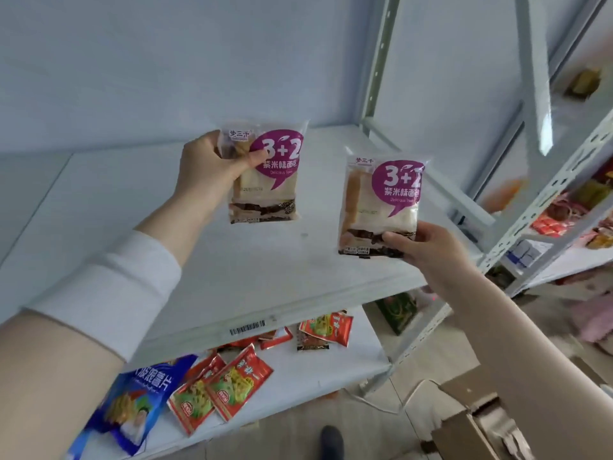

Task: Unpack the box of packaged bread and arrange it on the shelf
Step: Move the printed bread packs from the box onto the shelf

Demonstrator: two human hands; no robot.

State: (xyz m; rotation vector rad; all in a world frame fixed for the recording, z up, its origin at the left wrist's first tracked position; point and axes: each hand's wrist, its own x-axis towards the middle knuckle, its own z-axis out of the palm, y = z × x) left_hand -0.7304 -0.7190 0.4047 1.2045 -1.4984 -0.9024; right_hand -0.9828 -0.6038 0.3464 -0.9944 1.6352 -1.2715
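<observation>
Two clear bread packets with a purple "3+2" label are held up over a bare white shelf board [265, 260]. My left hand [212, 167] grips the top left corner of the left bread packet [265, 190], thumb across its front. My right hand [428, 244] pinches the bottom right corner of the right bread packet [381, 207]. Both packets stand upright above the board; I cannot tell whether either touches it. An open cardboard box [477, 423] sits on the floor at the lower right.
On the lower shelf [315, 370] lie several red snack sachets [229, 386] and a blue chip bag [132, 406]. A white slotted upright [534, 227] borders the shelf on the right, with another stocked rack [577, 210] beyond. A dark shoe [331, 439] shows on the floor.
</observation>
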